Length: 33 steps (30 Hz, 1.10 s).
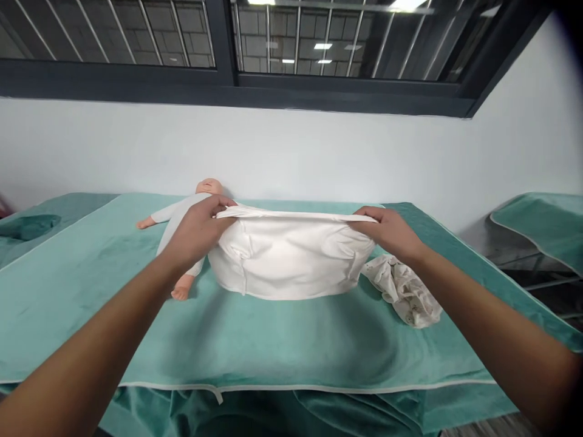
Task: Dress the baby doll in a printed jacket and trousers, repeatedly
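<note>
Stretched between my two hands is a white garment [291, 255] with visible seams, held up above the green bed cover by its top edge; its exact kind cannot be told. My left hand [207, 224] pinches the left end of that edge, fingers closed over the fabric. At the right end, my right hand [387, 229] grips the same edge between thumb and fingers. Behind my left hand a baby doll [175, 215] in white clothing lies on its back, partly hidden by the hand and the garment.
A crumpled off-white patterned cloth [405, 291] lies on the green cover [291, 346] beneath my right forearm. The white wall [291, 152] and a dark-framed window [228, 91] with bars stand behind. At the far right is another green-covered surface [546, 224].
</note>
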Tool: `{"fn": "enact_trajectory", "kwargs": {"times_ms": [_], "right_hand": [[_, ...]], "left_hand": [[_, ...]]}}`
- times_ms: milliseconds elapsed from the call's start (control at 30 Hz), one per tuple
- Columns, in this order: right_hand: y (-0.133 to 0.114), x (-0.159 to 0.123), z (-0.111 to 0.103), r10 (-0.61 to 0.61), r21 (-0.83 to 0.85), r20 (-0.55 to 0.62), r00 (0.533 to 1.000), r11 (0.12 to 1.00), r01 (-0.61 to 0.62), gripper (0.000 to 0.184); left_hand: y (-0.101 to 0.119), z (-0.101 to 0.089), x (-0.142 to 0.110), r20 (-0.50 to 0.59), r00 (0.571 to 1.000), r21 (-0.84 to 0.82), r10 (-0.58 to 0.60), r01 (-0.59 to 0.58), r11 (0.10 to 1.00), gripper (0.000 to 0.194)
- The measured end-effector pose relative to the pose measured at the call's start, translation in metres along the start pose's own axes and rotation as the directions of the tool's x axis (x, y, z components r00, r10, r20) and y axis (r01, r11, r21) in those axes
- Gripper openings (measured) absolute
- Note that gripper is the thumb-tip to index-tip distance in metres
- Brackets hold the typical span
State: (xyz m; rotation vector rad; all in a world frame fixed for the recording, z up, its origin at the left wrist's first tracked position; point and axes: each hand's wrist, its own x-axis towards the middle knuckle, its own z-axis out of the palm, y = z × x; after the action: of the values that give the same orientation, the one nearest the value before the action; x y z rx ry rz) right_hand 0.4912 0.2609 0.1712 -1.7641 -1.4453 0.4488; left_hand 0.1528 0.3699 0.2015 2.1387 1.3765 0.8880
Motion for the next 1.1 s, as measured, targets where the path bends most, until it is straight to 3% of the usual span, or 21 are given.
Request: {"fn": "enact_trajectory", "kwargs": {"times_ms": [100,200,267,367,467,567,633,767,900,1000,1100], "right_hand": [[0.002,0.007,-0.013,0.01,-0.106,0.022,1.0,0.994,-0.007,0.034],[0.013,0.025,-0.006,0.035,-0.325,0.054,0.998,0.946,-0.015,0.034],[0.024,0.04,0.014,0.093,-0.506,0.045,0.995,0.86,-0.058,0.033],[0.04,0.056,0.06,0.156,-0.699,-0.024,0.987,0.703,-0.129,0.032],[0.059,0.057,0.109,-0.04,-0.78,-0.086,0.996,0.624,-0.042,0.034],[0.079,0.042,0.138,-0.224,-0.776,-0.016,0.974,0.618,0.13,0.043],[0.091,0.027,0.143,-0.333,-0.732,0.024,0.943,0.636,0.244,0.044],[0.119,-0.01,0.125,-0.412,-0.614,-0.048,0.91,0.731,0.298,0.041],[0.151,-0.053,0.102,-0.327,-0.504,-0.181,0.928,0.841,0.197,0.047],[0.163,-0.085,0.098,-0.255,-0.498,-0.289,0.923,0.863,0.082,0.052],[0.163,-0.109,0.102,-0.297,-0.517,-0.324,0.898,0.85,0.095,0.038]], "left_hand": [[-0.004,-0.002,0.011,0.103,0.993,0.138,-0.054,0.04,0.99,0.03],[-0.014,0.015,0.03,0.174,0.978,0.347,-0.116,0.05,0.937,0.037],[-0.024,0.039,0.044,0.151,0.978,0.464,-0.143,0.058,0.884,0.039],[-0.039,0.087,0.057,0.068,0.982,0.572,-0.177,0.107,0.813,0.034],[-0.051,0.138,0.047,-0.073,0.997,0.632,-0.028,0.067,0.772,0.04],[-0.061,0.177,0.017,0.072,0.963,0.575,0.258,-0.252,0.778,0.035],[-0.069,0.19,-0.007,0.15,0.931,0.481,0.334,-0.364,0.798,0.03],[-0.091,0.183,-0.05,0.069,0.936,0.341,0.344,-0.347,0.874,0.028],[-0.113,0.157,-0.084,-0.06,0.972,0.275,0.228,-0.204,0.94,0.03],[-0.124,0.143,-0.105,0.022,0.968,0.238,0.252,-0.25,0.939,0.031],[-0.127,0.137,-0.116,0.092,0.955,0.228,0.282,-0.296,0.928,0.034]]}}
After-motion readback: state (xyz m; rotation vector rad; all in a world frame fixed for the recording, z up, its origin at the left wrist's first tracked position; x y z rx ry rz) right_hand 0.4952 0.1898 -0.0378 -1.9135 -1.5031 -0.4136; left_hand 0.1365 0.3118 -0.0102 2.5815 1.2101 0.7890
